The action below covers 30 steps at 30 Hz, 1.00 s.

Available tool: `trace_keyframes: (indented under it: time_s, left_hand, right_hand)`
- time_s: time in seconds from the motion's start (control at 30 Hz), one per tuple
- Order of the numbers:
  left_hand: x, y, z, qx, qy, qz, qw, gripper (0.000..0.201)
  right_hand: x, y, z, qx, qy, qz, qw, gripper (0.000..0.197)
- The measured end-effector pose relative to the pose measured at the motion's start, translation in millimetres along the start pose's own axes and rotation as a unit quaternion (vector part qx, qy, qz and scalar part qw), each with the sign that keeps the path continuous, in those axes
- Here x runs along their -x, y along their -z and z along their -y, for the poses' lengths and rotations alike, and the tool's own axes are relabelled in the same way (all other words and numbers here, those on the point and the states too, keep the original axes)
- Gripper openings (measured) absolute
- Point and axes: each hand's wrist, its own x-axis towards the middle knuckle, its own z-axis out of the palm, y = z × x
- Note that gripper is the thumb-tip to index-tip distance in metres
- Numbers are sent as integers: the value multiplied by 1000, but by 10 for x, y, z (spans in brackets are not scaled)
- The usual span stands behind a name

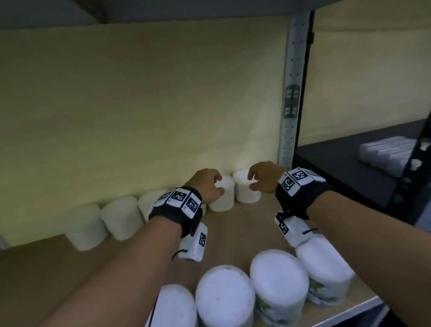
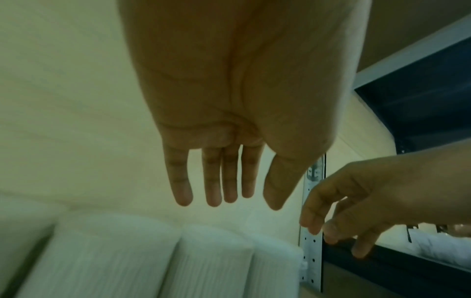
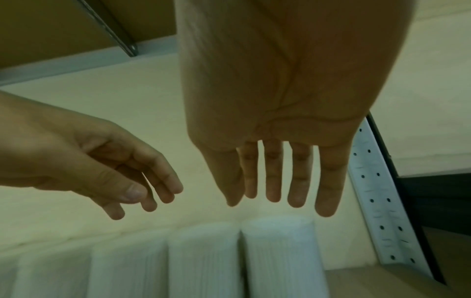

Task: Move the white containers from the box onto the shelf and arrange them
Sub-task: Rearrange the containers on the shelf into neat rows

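Observation:
Several white containers stand in a row along the back wall of the wooden shelf [image 1: 236, 231]. My left hand [image 1: 211, 185] hovers at the second container from the right [image 1: 223, 195]. My right hand [image 1: 253, 180] hovers at the rightmost one [image 1: 246, 189]. In the left wrist view the left hand [image 2: 244, 199] has straight fingers above the containers [image 2: 214, 258] and holds nothing. Seen from the right wrist, the right hand [image 3: 275, 201] is just as straight and empty above the end container [image 3: 280, 256]. A second row of containers [image 1: 225, 300] stands at the shelf's front edge.
A perforated metal upright [image 1: 291, 99] stands just right of the end container. Beyond it a dark neighbouring shelf [image 1: 344, 163] carries pale packs [image 1: 390, 152]. The upper shelf board [image 1: 179, 5] runs close overhead. Bare board lies between the two container rows.

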Motion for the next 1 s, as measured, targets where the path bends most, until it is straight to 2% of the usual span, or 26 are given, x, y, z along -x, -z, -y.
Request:
trace_keyframes:
  time_s: [0.3,0.53,0.73,0.87,0.97,1.0]
  left_hand:
    - [-583,-302,21,-20,22,-18,999,51]
    - [-829,-404,60,-65,31,10,997,55]
    - [-897,-433,145,-65,24,11,998,55]
    - [-870,-457,194,-63,22,0,998,53]
    - [-859,-474,223,-55,18,-7,998,53]
    - [-857,-474,230,-50,17,-9,999,54]
  right_hand:
    - [-521,-74,-236,7,-30,-10,999,36]
    - [-886,-124,-245,61,-52,37,996,51]
    - [-1470,-386,-444,92,-64,69,991,70]
    - [-1407,-369,-406,106,-53,60,991,57]
    - [-1380,-384,-462,81,-56,33,995,67]
    - [-1329,-361,-449,74,-52,33,995,62]
